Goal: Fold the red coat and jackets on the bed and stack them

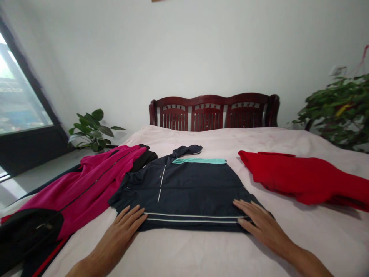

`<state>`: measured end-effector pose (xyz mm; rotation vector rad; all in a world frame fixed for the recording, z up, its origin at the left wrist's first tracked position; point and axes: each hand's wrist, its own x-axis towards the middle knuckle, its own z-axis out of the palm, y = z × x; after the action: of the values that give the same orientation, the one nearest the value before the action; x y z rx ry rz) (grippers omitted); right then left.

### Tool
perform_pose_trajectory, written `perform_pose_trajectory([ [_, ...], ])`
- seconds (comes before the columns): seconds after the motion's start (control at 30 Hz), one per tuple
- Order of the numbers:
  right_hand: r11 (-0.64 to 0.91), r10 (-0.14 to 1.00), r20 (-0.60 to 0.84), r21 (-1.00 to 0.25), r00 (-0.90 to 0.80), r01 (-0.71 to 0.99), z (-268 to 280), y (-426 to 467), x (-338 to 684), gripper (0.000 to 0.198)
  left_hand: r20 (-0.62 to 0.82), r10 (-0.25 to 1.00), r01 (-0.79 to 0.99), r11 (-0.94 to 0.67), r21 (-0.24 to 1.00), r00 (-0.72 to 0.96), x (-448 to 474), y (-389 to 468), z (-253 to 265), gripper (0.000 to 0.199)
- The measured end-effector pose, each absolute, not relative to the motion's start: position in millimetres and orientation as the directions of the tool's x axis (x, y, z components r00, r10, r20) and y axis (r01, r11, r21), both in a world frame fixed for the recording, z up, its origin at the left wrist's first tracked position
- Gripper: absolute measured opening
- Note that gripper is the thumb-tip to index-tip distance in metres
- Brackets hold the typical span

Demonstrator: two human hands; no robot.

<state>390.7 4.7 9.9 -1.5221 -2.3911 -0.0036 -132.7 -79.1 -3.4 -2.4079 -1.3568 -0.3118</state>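
Observation:
A dark navy jacket with white piping and a turquoise strip lies partly folded on the pink bed sheet, its near edge toward me. Resting flat on its near left corner is my left hand, fingers stretched out. On the near right corner lies my right hand, palm down with the thumb spread from the fingers. A narrow dark piece, perhaps a sleeve or collar, sticks out past the jacket's far edge. Neither hand grips the cloth, and what is under the palms is hidden.
Left of the jacket lies a magenta and black garment, touching or nearly touching it. A red garment lies to the right. Behind the bed stands a dark wooden headboard. Potted plants flank it, with a window at far left.

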Motion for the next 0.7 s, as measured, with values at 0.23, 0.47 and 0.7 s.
perform_pose_trajectory([
  [0.23,0.560,0.810,0.211,-0.005,-0.547,0.828,21,-6,409,0.073,0.324,0.872,0.928,-0.369,-0.054,0.366,-133,-75,-5,0.061],
  [0.47,0.566,0.772,0.309,0.065,-0.556,0.822,23,5,401,0.062,0.317,0.876,0.921,-0.389,0.017,0.364,-136,-64,2,0.060],
  [0.7,0.487,0.871,0.119,-0.072,-0.477,0.870,22,-36,430,0.053,0.154,0.873,0.881,-0.472,0.023,0.464,-151,-104,4,0.070],
])
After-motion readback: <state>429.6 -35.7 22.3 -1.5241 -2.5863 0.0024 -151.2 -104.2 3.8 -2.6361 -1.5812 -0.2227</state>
